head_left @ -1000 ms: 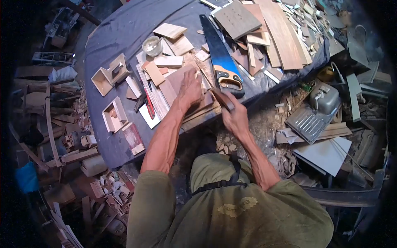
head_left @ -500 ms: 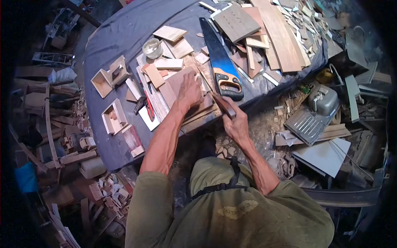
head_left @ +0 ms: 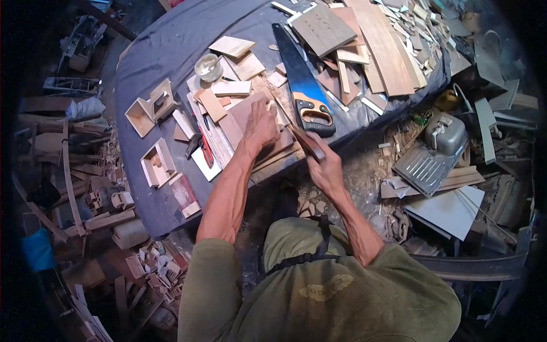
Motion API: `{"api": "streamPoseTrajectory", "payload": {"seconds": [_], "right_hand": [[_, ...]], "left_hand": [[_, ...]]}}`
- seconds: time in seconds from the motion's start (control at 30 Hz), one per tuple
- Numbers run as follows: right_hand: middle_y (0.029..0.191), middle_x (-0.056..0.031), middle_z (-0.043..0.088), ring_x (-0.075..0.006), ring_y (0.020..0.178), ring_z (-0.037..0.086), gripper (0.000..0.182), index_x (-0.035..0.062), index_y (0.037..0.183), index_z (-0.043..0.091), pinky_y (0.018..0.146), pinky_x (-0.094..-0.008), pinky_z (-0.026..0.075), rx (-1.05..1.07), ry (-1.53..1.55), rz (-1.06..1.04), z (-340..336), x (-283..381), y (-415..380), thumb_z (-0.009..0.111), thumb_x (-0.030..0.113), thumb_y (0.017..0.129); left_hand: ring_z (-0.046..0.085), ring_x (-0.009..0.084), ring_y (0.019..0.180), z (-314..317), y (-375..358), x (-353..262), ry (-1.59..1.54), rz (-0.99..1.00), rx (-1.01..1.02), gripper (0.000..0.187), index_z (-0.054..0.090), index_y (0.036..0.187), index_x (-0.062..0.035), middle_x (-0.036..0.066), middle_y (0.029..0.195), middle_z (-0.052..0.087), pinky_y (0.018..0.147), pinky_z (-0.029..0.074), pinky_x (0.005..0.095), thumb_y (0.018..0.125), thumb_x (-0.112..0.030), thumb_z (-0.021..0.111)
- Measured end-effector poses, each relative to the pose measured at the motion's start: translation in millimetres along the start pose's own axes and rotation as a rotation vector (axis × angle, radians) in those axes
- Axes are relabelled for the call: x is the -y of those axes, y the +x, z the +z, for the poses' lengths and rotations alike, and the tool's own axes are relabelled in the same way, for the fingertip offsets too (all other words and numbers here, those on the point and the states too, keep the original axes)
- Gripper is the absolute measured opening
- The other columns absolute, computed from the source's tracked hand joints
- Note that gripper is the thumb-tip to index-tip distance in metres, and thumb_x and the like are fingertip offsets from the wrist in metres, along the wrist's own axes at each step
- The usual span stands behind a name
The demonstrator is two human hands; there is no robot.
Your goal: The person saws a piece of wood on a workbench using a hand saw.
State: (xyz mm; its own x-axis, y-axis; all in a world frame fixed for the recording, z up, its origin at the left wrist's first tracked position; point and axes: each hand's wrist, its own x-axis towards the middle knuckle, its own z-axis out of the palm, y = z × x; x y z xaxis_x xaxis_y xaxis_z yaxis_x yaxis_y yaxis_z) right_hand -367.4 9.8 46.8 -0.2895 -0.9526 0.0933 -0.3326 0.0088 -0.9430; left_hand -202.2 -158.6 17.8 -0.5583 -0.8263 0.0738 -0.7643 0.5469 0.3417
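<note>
My left hand presses down on a brown wooden board near the table's front edge, its fingers bent around a small piece I cannot make out. Just to the right, my right hand is closed on the brown wooden handle of a tool. The tool's thin blade points up and left, toward my left fingers. A handsaw with an orange and black grip lies beyond my hands. Pale wood blocks and a clear jar stand behind the board.
Small wooden boxes and red-handled pliers are on the dark table cloth at left. Planks and scraps are piled at the back right. A metal sink lies on the floor at right.
The view has shifted slightly. Both hands keep nearly the same place and the same grip.
</note>
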Motion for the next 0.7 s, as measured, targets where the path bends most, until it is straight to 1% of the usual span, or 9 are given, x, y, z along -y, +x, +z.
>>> {"api": "streamPoseTrajectory", "payload": {"seconds": [0.03,0.13,0.17,0.33,0.37,0.4,0.47,0.57,0.7], "right_hand": [[0.102,-0.0247,0.071,-0.0242,0.093,0.073,0.049,0.0118,0.136,0.059,0.080,-0.0331,0.054,-0.006,0.061,-0.010,-8.7,-0.9,-10.2,0.062,0.003,0.087],[0.100,-0.0229,0.072,-0.0152,0.094,0.069,0.046,0.0080,0.135,0.059,0.080,-0.0325,0.054,-0.127,0.118,-0.027,-18.0,14.0,-15.0,0.063,0.003,0.089],[0.103,-0.0251,0.071,-0.0247,0.090,0.073,0.047,0.0077,0.138,0.056,0.079,-0.0354,0.055,-0.105,0.048,-0.102,-17.1,19.7,-1.9,0.063,0.010,0.092],[0.105,-0.0283,0.069,-0.0469,0.092,0.067,0.052,0.0065,0.144,0.048,0.080,-0.0476,0.053,-0.056,-0.139,-0.212,41.8,-3.9,104.8,0.059,0.029,0.098],[0.106,-0.0286,0.065,-0.0448,0.099,0.063,0.050,0.0032,0.140,0.050,0.086,-0.0470,0.050,-0.088,-0.082,-0.374,55.0,-15.3,122.7,0.059,0.029,0.098],[0.109,-0.0259,0.062,-0.0427,0.102,0.058,0.044,0.0010,0.133,0.054,0.090,-0.0450,0.048,0.066,-0.254,-0.401,54.5,-18.2,136.3,0.059,0.027,0.097],[0.108,-0.0216,0.061,-0.0398,0.102,0.054,0.040,0.0020,0.127,0.057,0.093,-0.0455,0.047,-0.062,-0.327,-0.563,56.0,-26.2,136.4,0.063,0.023,0.093],[0.114,-0.0187,0.059,-0.0383,0.106,0.055,0.039,0.0043,0.124,0.060,0.093,-0.0475,0.047,-0.130,-0.422,-0.425,29.5,-29.4,97.6,0.067,0.017,0.087],[0.121,-0.0144,0.057,-0.0341,0.112,0.054,0.050,0.0081,0.125,0.060,0.095,-0.0495,0.047,0.087,-0.699,-0.247,6.2,-41.2,57.3,0.067,0.008,0.076]], "left_hand": [[0.046,0.0481,0.125,1.0,-0.7,0.3,-0.011,-0.006,-0.006,0.057,0.063,0.119,0.0080,0.031,0.136,0.047,0.106,0.044,0.0481,0.072,-0.019,0.082],[0.048,0.0485,0.123,1.3,-2.4,2.8,-0.024,-0.007,0.003,0.056,0.064,0.117,0.0080,0.031,0.133,0.050,0.105,0.044,0.0489,0.072,-0.019,0.082],[0.048,0.0485,0.122,1.3,-3.8,2.9,-0.016,0.001,0.017,0.056,0.064,0.117,0.0079,0.031,0.133,0.051,0.105,0.044,0.0491,0.072,-0.019,0.082],[0.050,0.0482,0.119,-1.4,-8.6,6.4,-0.043,0.009,-0.015,0.053,0.064,0.115,0.0075,0.031,0.130,0.052,0.104,0.044,0.0495,0.071,-0.018,0.080],[0.050,0.0481,0.119,2.6,-11.5,6.6,-0.043,-0.002,-0.030,0.053,0.064,0.115,0.0074,0.031,0.129,0.052,0.104,0.044,0.0494,0.071,-0.018,0.080],[0.050,0.0479,0.119,2.3,-13.6,3.7,-0.045,-0.012,-0.048,0.053,0.064,0.114,0.0074,0.030,0.129,0.052,0.104,0.044,0.0493,0.071,-0.018,0.080],[0.049,0.0444,0.122,-0.5,-20.8,0.5,-0.039,-0.003,-0.079,0.055,0.064,0.117,0.0073,0.027,0.132,0.051,0.103,0.046,0.0479,0.070,-0.016,0.079],[0.047,0.0448,0.122,5.3,-23.2,3.1,-0.070,-0.001,-0.111,0.063,0.058,0.125,0.0069,0.027,0.131,0.050,0.106,0.042,0.0485,0.071,-0.019,0.079],[0.047,0.0441,0.122,-7.9,-21.6,-0.7,-0.117,-0.034,-0.053,0.068,0.055,0.130,0.0046,0.026,0.131,0.050,0.107,0.041,0.0475,0.072,-0.021,0.079]]}}
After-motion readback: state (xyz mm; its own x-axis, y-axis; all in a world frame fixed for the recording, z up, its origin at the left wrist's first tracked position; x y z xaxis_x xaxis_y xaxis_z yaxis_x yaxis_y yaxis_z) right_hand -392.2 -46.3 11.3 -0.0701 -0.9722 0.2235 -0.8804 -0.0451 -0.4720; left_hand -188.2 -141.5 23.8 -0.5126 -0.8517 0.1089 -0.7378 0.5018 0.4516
